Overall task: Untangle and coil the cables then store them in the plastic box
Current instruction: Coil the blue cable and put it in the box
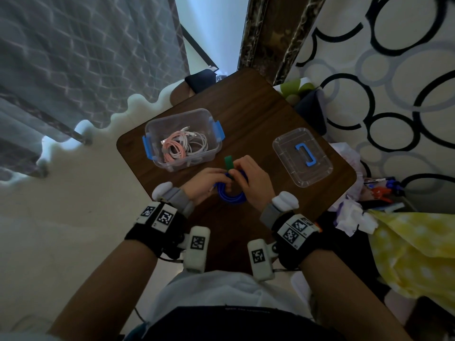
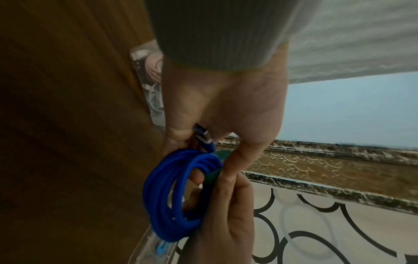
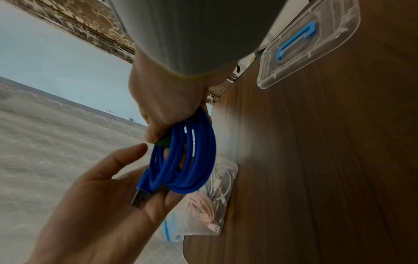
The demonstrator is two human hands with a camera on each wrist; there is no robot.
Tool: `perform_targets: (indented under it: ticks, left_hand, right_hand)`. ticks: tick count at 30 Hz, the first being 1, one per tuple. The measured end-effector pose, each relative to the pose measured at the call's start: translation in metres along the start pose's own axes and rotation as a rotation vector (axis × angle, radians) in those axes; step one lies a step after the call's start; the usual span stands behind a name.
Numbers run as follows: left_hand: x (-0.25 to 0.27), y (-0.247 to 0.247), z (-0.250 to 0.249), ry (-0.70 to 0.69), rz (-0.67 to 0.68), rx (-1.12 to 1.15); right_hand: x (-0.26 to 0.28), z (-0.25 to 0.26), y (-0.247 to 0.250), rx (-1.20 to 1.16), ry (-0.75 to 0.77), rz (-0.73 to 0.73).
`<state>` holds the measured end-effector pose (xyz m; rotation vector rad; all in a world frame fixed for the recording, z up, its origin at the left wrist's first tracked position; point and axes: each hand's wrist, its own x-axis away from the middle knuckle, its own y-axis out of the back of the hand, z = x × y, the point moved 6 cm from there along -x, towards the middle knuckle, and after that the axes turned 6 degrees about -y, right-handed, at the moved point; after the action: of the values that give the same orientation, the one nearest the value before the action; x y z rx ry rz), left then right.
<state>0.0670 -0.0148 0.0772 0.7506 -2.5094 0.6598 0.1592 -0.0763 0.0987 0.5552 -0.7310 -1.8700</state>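
Observation:
A blue cable (image 1: 231,195) wound into a coil hangs between my hands just above the brown table (image 1: 258,114). My left hand (image 1: 211,183) curls round the coil's left side, with one plug (image 2: 203,135) against its fingers. My right hand (image 1: 251,180) grips the top of the coil and pinches a green strap (image 1: 229,163) that sticks up from it. In the right wrist view the blue cable (image 3: 187,160) hangs from my right hand (image 3: 167,110), and a USB plug (image 3: 139,198) lies on my left hand (image 3: 101,205). The clear plastic box (image 1: 211,151) behind holds pink and white coils.
The box's clear lid (image 1: 302,156) with a blue handle lies on the table to the right. Beyond the table's right edge are crumpled paper, pens and yellow fabric (image 1: 413,249). A patterned rug lies to the left.

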Motion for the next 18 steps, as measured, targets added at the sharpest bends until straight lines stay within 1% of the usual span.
perform_targets:
  ticks: [1, 3, 5, 7, 10, 12, 14, 18]
  left_hand:
    - [0.001, 0.000, -0.002, 0.001, -0.014, 0.078]
    - [0.002, 0.002, -0.005, -0.007, -0.043, 0.150]
    - [0.003, 0.006, -0.004, -0.028, -0.061, 0.134]
    - [0.004, 0.009, -0.003, -0.042, -0.083, 0.107]
    - [0.004, 0.010, -0.008, -0.100, -0.124, -0.026]
    - [0.004, 0.009, -0.013, -0.162, -0.147, -0.099]
    - [0.005, 0.008, -0.016, -0.207, -0.132, -0.146]
    - [0.006, 0.006, -0.021, -0.282, -0.115, -0.384]
  right_hand:
    - [0.000, 0.000, 0.003, -0.008, 0.007, -0.012]
    - [-0.003, 0.001, 0.006, -0.018, 0.028, -0.028]
    - [-0.005, 0.004, 0.006, -0.029, 0.041, -0.044]
    - [-0.006, 0.002, 0.005, -0.054, 0.006, -0.038]
    - [-0.008, -0.003, 0.004, -0.110, -0.093, -0.021]
    - [-0.011, -0.003, 0.005, -0.135, -0.123, -0.023]
    - [-0.013, -0.003, 0.006, -0.148, -0.161, -0.010]
    - [-0.014, -0.006, 0.006, -0.162, -0.229, -0.011]
